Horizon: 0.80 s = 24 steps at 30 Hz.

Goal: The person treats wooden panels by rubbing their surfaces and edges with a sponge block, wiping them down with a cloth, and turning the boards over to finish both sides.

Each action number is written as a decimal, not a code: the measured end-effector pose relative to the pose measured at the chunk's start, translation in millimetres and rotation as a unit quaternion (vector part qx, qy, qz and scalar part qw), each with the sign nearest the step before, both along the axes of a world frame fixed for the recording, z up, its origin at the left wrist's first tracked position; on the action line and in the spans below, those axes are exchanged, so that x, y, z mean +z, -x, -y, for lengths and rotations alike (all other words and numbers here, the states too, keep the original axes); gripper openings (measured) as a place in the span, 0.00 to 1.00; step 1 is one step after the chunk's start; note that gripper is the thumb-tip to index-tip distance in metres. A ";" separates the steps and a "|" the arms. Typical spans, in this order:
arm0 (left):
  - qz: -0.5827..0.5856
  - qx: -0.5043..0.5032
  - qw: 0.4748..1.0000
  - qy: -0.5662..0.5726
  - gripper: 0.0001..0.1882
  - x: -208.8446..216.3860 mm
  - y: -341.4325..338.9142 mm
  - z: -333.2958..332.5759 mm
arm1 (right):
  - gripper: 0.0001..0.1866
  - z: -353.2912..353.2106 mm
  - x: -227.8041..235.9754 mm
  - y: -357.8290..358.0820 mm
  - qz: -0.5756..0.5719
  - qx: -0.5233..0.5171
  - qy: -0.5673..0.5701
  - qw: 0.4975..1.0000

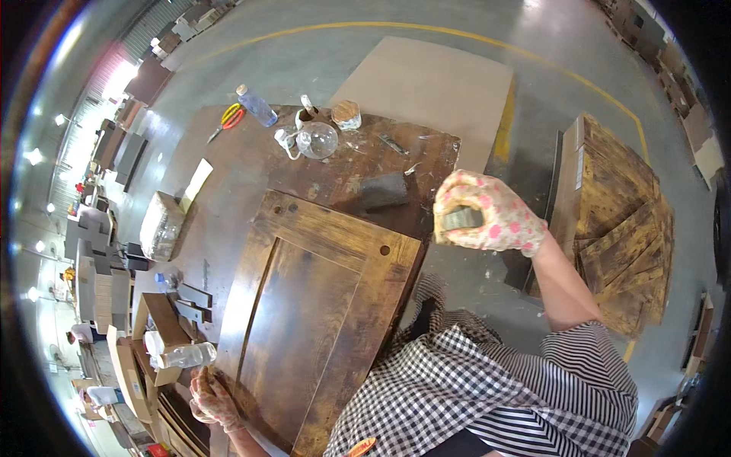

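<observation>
My right hand (495,215), in a pale glove with pink dots, is raised beyond the panel's right edge. Its fingers curl round a small grey-green block (461,219), whose exact kind I cannot make out. A brown wood-grain door panel (301,305) with a raised frame and a round hole near its upper right corner lies on the dark worktable (228,152). At the panel's lower left side is my left hand (216,402), gloved alike. Its fingers are bent around something brownish that I cannot identify. A clear plastic bottle (190,355) lies just above this hand.
Toward the table's far side are orange-handled scissors (230,118), a bluish bottle (256,106), a clear round bottle (317,140), a tape-wrapped pot (346,114) and a dark grey block (383,191). A plastic-wrapped bundle (162,226) lies left. Wood-grain panels (620,228) stand right.
</observation>
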<state>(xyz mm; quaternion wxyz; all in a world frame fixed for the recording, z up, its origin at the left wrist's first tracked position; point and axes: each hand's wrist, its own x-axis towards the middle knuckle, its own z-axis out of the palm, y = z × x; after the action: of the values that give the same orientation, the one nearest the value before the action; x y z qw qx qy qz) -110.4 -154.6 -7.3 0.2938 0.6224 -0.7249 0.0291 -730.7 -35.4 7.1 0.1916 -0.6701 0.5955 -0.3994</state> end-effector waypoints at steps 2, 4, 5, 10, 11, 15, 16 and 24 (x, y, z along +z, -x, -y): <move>-0.389 0.051 0.920 -0.016 0.15 17.6 21.8 12.4 | 0.17 -3.0 3.1 -2.3 0.183 0.098 0.072 0.976; -0.054 0.024 0.989 0.135 0.19 55.4 50.1 27.9 | 0.21 1.0 4.6 -19.5 0.224 0.165 0.096 0.956; -0.137 -0.037 0.982 0.122 0.20 67.1 72.9 36.7 | 0.24 7.2 2.5 -39.9 0.270 0.206 0.109 0.934; -0.325 -0.264 0.907 -0.036 0.27 73.2 232.2 55.0 | 0.14 37.1 -15.1 -125.1 0.399 0.360 0.044 0.842; -0.369 -0.314 0.867 -0.120 0.27 60.9 263.1 48.4 | 0.13 39.2 -17.6 -131.9 0.418 0.362 0.044 0.832; -0.020 -0.535 0.825 -0.181 0.24 19.9 341.3 57.1 | 0.09 37.8 -21.6 -137.0 0.471 0.391 -0.069 0.788; 0.222 -0.566 0.794 -0.028 0.25 12.5 348.8 62.4 | 0.09 36.8 -22.0 -136.0 0.487 0.396 -0.096 0.773; 0.248 -0.402 0.878 -0.072 0.28 8.5 342.2 157.1 | 0.12 36.4 -34.2 -140.2 0.400 0.335 -0.063 0.851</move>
<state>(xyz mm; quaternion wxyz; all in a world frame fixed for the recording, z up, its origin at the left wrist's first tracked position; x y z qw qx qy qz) -452.6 -311.7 1.1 0.0454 0.2689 -0.9620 0.0094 -590.5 -71.7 -27.1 0.5772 -0.5977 0.2311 -0.5062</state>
